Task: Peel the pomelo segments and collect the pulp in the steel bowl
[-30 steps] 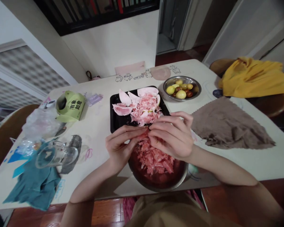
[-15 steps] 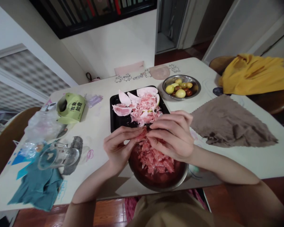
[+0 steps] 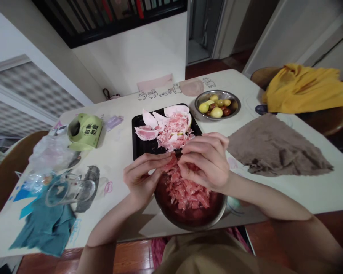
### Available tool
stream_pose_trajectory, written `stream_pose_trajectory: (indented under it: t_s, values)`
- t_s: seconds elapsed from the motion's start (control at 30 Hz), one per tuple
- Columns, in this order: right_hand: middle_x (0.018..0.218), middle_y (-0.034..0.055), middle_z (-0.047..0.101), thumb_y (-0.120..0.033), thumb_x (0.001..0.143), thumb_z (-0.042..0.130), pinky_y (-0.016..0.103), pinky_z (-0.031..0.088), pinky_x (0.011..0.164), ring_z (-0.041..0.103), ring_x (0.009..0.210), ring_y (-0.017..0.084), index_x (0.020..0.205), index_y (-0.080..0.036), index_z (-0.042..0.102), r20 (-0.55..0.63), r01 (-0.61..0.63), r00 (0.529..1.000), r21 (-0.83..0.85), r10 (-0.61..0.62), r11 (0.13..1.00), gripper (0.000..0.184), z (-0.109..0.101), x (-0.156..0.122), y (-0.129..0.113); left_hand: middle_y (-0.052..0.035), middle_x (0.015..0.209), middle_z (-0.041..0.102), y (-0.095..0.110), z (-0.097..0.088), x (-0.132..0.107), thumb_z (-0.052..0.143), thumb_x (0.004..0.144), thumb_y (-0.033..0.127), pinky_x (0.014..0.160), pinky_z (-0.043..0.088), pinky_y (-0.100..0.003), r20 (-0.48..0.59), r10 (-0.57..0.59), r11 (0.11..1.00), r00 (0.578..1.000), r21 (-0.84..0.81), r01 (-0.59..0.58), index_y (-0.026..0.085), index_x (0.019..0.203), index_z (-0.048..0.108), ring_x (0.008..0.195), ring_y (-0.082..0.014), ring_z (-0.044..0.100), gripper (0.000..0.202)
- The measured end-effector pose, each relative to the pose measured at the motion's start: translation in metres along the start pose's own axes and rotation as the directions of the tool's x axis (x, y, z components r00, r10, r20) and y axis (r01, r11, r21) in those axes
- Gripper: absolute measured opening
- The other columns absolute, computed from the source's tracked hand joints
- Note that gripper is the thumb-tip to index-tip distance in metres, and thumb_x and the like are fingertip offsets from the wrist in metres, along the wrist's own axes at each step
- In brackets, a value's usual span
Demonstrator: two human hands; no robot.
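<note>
Fingers [image 3: 153, 163] of my left hand [image 3: 139, 178] pinch a piece of red fruit [image 3: 170, 164] above the metal bowl [image 3: 175, 217] of pulp [image 3: 189, 193]. My right hand [image 3: 206, 161] curls just beside it; I cannot tell whether it grips anything. Beyond, peel [image 3: 149, 118] lies on a black tray [image 3: 144, 147].

White table [image 3: 288, 196], 2 metal bowls [image 3: 192, 222], black tray [image 3: 145, 147], brown cloth [image 3: 277, 144]

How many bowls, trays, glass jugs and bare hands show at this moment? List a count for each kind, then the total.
Bowls: 2 (near bowl, far bowl)
Trays: 1 (black tray)
Glass jugs: 1 (glass jug)
Hands: 2 (left hand, right hand)
Total: 6
</note>
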State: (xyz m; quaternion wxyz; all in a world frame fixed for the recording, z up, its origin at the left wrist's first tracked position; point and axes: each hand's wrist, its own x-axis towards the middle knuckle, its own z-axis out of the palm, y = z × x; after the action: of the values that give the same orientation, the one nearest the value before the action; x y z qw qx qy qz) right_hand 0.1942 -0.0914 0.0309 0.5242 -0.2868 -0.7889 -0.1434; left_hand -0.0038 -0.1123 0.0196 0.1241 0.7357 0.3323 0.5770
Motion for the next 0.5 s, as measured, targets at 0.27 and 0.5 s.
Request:
stream_pose_trajectory:
  t_s: [0.27,0.5]
  values:
    - [0.093,-0.0023,0.079,-0.023,0.086,0.077,0.041,0.045,0.095,0.072,0.095,0.018,0.093,-0.026,0.069,-0.012,0.016,1.000,0.008,-0.015,1.000,0.011,-0.0010,-0.0031,0.0006,-0.0033,0.099,0.081,0.0008,-0.0011,-0.0002,0.076,0.082,0.001,0.077,0.065,-0.026,-0.016,-0.011,1.000,1.000,-0.005,0.011,0.023,0.105,0.079,0.087,-0.0145,0.077,0.032]
    - [0.091,-0.0025,0.080,-0.022,0.088,0.076,0.036,0.053,0.094,0.073,0.095,0.016,0.090,-0.024,0.068,-0.029,0.111,0.993,0.014,-0.110,0.994,0.008,-0.0019,-0.0011,0.0045,-0.0025,0.099,0.081,0.0018,-0.0023,-0.0010,0.077,0.081,0.000,0.076,0.064,-0.024,-0.002,-0.010,1.000,1.000,0.011,0.010,0.023,0.106,0.079,0.085,-0.0131,0.077,0.034]
